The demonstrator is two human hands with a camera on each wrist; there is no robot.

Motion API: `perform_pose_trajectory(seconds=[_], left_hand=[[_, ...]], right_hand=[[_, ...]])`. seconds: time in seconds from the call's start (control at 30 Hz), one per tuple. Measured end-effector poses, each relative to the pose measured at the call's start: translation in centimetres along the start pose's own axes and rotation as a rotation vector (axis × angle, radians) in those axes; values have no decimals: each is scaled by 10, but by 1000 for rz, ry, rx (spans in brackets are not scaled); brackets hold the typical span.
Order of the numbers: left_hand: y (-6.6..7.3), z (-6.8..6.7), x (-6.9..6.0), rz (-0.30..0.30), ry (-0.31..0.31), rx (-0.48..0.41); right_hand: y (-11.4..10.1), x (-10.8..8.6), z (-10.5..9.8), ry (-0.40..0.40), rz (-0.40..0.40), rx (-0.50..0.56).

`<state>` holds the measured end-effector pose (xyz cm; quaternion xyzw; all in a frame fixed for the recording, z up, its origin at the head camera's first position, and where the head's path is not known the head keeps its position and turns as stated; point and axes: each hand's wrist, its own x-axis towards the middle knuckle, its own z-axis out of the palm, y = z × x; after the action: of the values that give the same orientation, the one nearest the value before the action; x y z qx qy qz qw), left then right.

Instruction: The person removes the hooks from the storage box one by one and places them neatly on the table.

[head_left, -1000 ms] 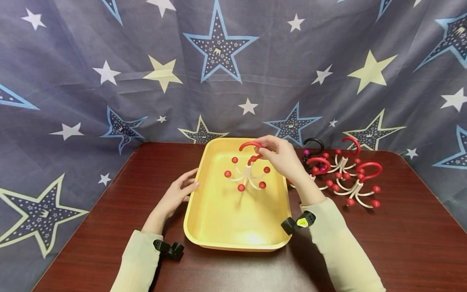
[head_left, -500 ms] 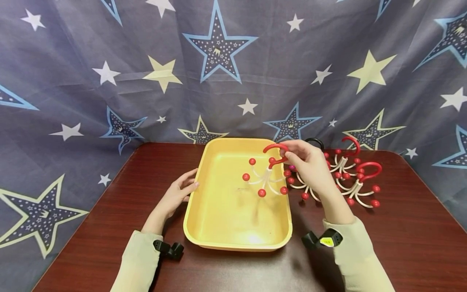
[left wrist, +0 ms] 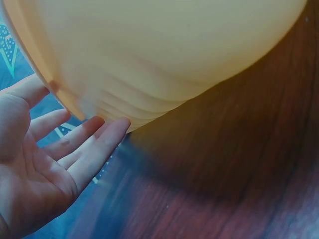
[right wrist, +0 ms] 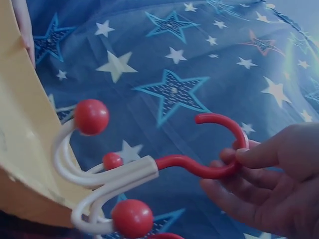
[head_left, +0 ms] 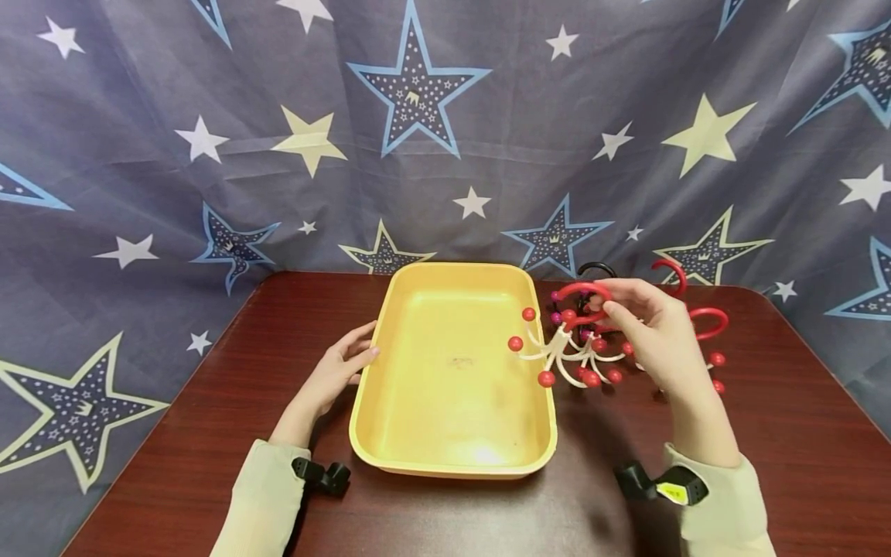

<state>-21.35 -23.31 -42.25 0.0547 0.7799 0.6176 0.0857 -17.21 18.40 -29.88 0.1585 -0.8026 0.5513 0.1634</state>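
My right hand [head_left: 657, 329] pinches the red hook of a hook hanger [head_left: 559, 340] between thumb and fingers. From the hanger's white stem [right wrist: 124, 174], curved white arms spread out, tipped with red balls. It hangs over the right rim of a yellow tray [head_left: 431, 418], and some of its arms overlap another hanger behind. My left hand [head_left: 337, 371] touches the tray's left side. In the left wrist view its thumb lies at the rim, while the extended fingers [left wrist: 102, 149] rest against the outer wall.
Right of the tray, several similar hangers stand on the dark wooden table [head_left: 786, 433], partly hidden by my right hand. One shows a red hook [head_left: 726, 321], another a black hook [head_left: 597, 267]. A star-patterned cloth [head_left: 529, 155] hangs behind the table.
My right hand has carried the held hanger rightward, from above the middle of the tray to its right rim. The left hand and the tray have stayed in place.
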Motion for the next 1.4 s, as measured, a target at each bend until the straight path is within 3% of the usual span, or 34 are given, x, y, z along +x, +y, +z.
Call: perform_pose_trajectory(seconds=[0.57,0.77,1.4], left_hand=[[2,0,-1,-3,1,-2],[1,-1,-1,-3,-1,0],[-1,-2,-2,-11,1,0]], right_hand=[[13,-15,-42,-119,-1,-327],[17,-18,-49,-190,6,-354],[37,-15,-49,-439,186,-305]])
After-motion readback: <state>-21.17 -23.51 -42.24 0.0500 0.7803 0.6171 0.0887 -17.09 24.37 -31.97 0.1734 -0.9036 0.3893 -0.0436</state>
